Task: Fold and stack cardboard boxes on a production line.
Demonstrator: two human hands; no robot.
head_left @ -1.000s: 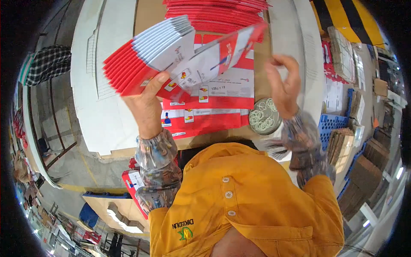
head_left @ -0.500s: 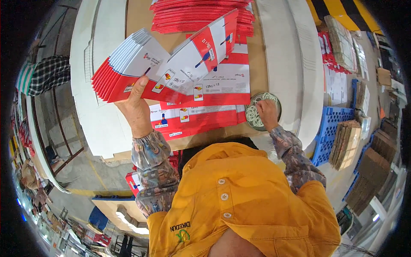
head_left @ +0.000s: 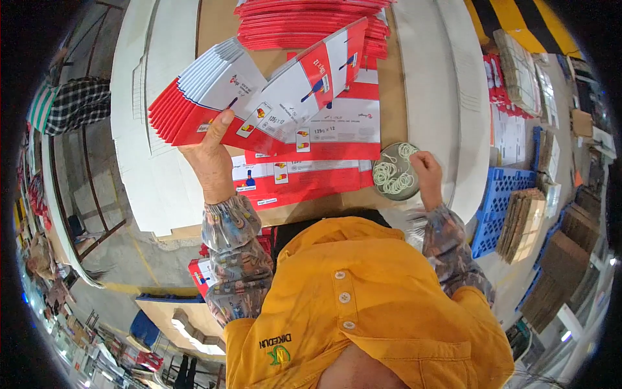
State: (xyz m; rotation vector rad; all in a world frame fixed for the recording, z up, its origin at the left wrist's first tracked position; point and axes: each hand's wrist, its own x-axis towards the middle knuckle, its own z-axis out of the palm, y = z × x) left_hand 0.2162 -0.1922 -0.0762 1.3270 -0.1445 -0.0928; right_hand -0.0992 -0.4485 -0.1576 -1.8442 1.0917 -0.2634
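Note:
My left hand [head_left: 210, 152] grips a fanned bundle of flat red-and-white cartons [head_left: 201, 97], its thumb on top and the other fingers hidden beneath. One long carton panel [head_left: 311, 84] from the bundle slants up to the right. My right hand [head_left: 427, 176] is closed in a pinch at the right rim of a round dish. Whatever its fingertips hold is too small to make out. Pale green rubber bands [head_left: 389, 178] lie loosely inside the dish [head_left: 407, 193]. More flat cartons [head_left: 311, 181] rest on the table under the bundle.
A tall stack of red cartons [head_left: 311, 26] stands at the table's far side. White boards [head_left: 440, 84] flank the brown tabletop. To the right are a blue pallet [head_left: 499, 207] and brown cardboard stacks [head_left: 521, 223]. A person in a checked garment [head_left: 78, 104] is at far left.
My right hand has come out of the rubber bands, moving right to the dish's rim. The left hand and its bundle have shifted slightly right in the picture.

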